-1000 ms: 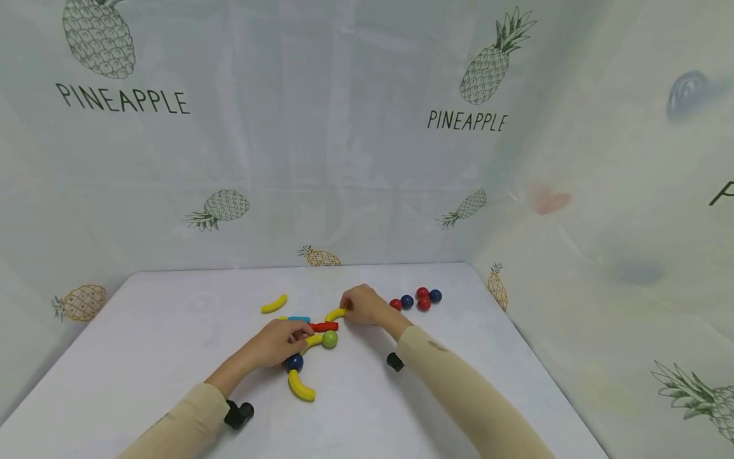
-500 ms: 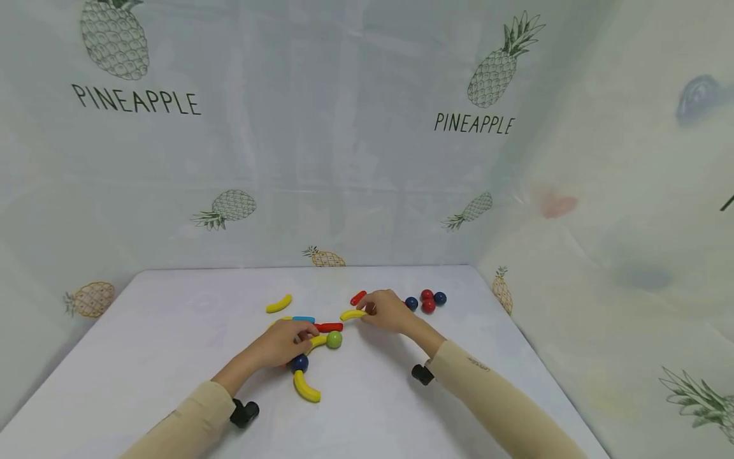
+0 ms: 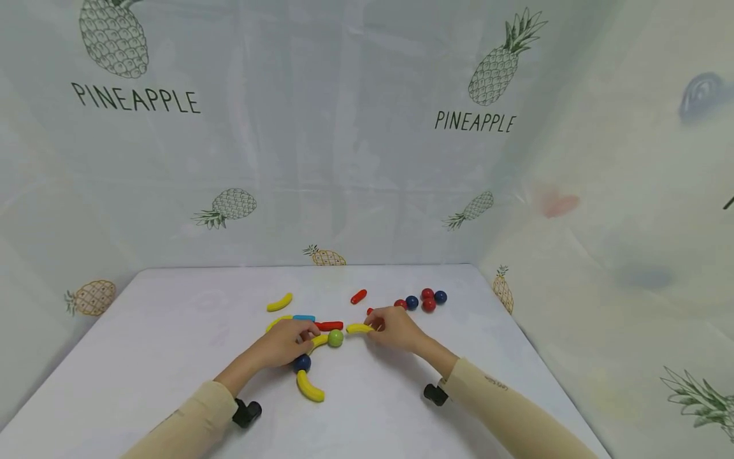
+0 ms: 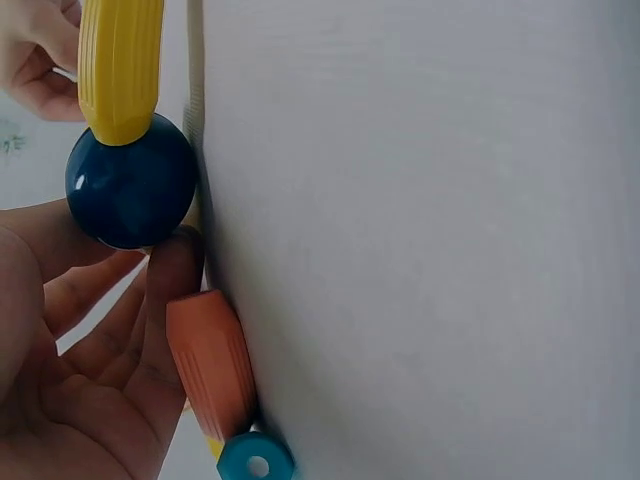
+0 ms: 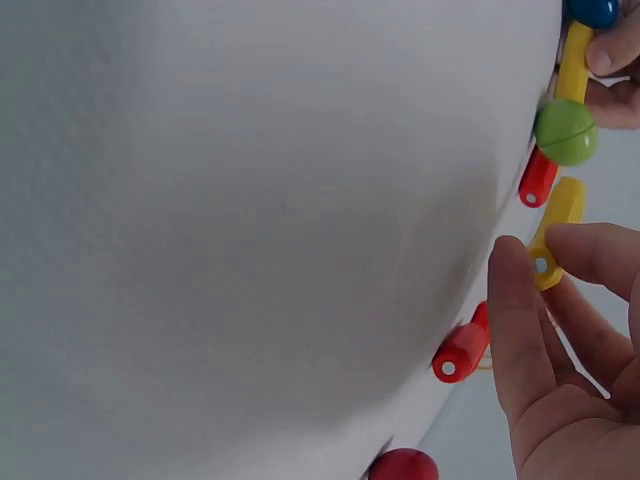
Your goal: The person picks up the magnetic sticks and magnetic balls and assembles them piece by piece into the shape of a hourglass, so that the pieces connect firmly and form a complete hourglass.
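My right hand (image 3: 395, 328) pinches a yellow curved toy stick (image 3: 358, 328) between thumb and fingertips; a hole shows in its near end in the right wrist view. Its far end points at a green ball (image 3: 335, 338), with a small gap between. My left hand (image 3: 281, 343) pinches another yellow curved stick (image 5: 574, 65), which runs from the green ball to a dark blue ball (image 4: 130, 185). From that blue ball a third yellow curved stick (image 3: 310, 386) extends toward the front. An orange stick (image 4: 212, 360) and a teal holed piece (image 4: 240, 462) lie by the left fingers.
Behind the left hand lie a blue stick (image 3: 304, 317) and a red stick (image 3: 329, 326). Farther back are a loose yellow stick (image 3: 280, 302) and a red stick (image 3: 359, 296). Several red and blue balls (image 3: 428, 305) cluster at the back right of the white table (image 3: 189, 299).
My right hand has carried its yellow stick rightward and then nearer to me, level with the green ball. A red stick behind it has come into sight. The left hand stays in place.
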